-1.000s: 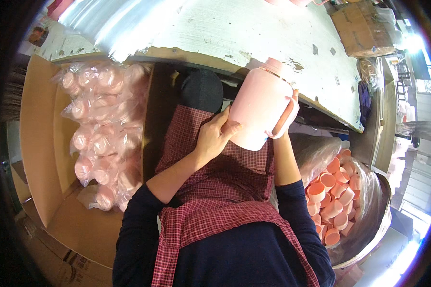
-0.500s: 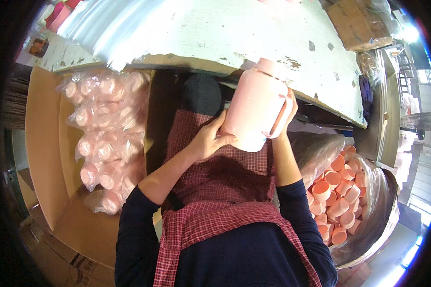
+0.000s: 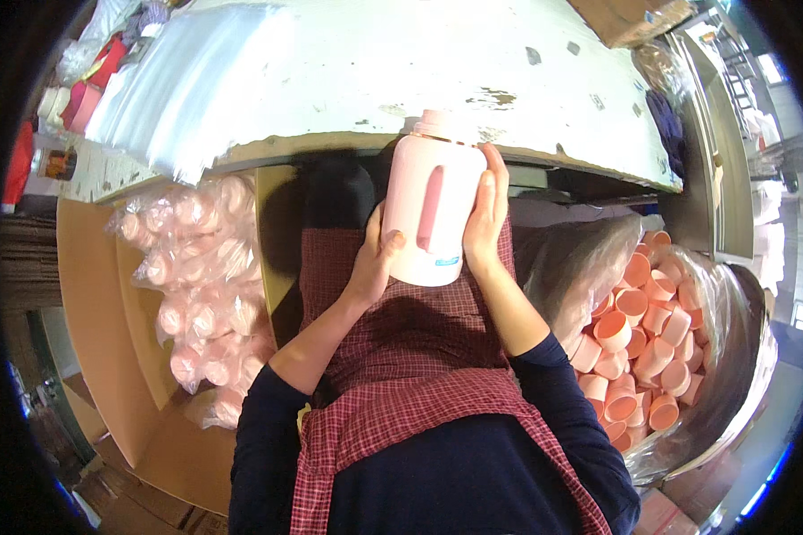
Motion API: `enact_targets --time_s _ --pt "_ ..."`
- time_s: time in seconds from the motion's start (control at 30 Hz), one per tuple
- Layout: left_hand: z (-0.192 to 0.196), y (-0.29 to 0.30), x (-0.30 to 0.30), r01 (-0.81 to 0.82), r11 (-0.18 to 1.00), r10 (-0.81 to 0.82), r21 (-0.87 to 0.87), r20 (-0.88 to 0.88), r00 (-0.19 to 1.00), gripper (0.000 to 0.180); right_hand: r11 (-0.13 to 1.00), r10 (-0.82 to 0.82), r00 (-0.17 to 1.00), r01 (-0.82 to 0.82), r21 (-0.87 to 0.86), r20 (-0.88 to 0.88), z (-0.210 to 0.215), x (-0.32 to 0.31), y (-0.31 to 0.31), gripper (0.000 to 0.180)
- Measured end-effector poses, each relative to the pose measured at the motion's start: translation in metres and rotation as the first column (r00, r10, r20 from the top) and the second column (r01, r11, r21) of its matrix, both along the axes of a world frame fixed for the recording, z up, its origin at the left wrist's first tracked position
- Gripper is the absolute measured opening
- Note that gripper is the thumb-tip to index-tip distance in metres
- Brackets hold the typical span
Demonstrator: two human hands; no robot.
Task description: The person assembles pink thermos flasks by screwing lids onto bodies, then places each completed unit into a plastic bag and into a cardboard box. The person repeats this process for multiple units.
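Observation:
I hold a pale pink thermos jug (image 3: pixel 410 192) in front of my apron, between both hands. Its open-looking neck points up and away, close to the table edge. A darker pink upright strip runs down the side facing me, and a small blue label sits near the base. My left hand (image 3: pixel 376 263) wraps the lower left side with the thumb on the front. Along the right side lies my right hand (image 3: pixel 488 214), its fingers reaching up by the shoulder; some of them are hidden behind the jug.
A white worn table (image 3: pixel 393 71) lies ahead, with clear plastic sleeves (image 3: pixel 187 80) at its left. On my left, a cardboard box (image 3: pixel 107 330) holds several bagged pink jugs (image 3: pixel 210 294). A plastic-lined container (image 3: pixel 732 357) of pink cups (image 3: pixel 638 339) stands on my right.
The jug has turned in my hands and stands more upright. Its handle no longer sticks out at the right; the strip and blue label now face me. My right hand has come round its side.

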State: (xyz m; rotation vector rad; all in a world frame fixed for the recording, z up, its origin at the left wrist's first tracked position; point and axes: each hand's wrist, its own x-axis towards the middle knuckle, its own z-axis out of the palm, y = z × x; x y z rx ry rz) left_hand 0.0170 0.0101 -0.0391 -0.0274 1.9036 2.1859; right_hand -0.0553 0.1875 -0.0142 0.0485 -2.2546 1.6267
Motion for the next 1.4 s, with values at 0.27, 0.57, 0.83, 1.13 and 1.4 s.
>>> enact_targets --time_s 0.27,0.57,0.83,1.13,1.4 --pt "-0.013 0.002 0.007 -0.017 0.993 0.008 0.113 0.079 0.997 0.071 0.980 0.199 0.978 -0.196 -0.045 0.066 -0.001 0.041 0.000 0.078" --pt "-0.022 0.003 0.012 -0.025 0.998 0.023 0.056 0.033 0.999 0.066 0.941 0.287 0.934 -0.316 0.124 0.211 0.015 0.078 0.008 0.119" --pt "-0.029 -0.002 0.010 0.021 0.979 -0.039 0.204 0.085 0.996 0.069 0.938 0.267 0.952 -0.220 -0.269 0.151 0.005 0.075 0.003 0.075" --pt "-0.009 -0.027 0.038 0.124 0.986 -0.118 0.111 -0.061 0.991 0.076 0.953 0.145 0.955 -0.064 -0.297 0.259 0.000 0.085 0.018 0.045" --pt "0.036 -0.061 -0.025 -0.091 0.994 0.103 0.067 -0.199 0.975 0.067 0.912 0.410 0.838 -0.363 -0.192 0.360 0.021 0.108 0.022 0.044"
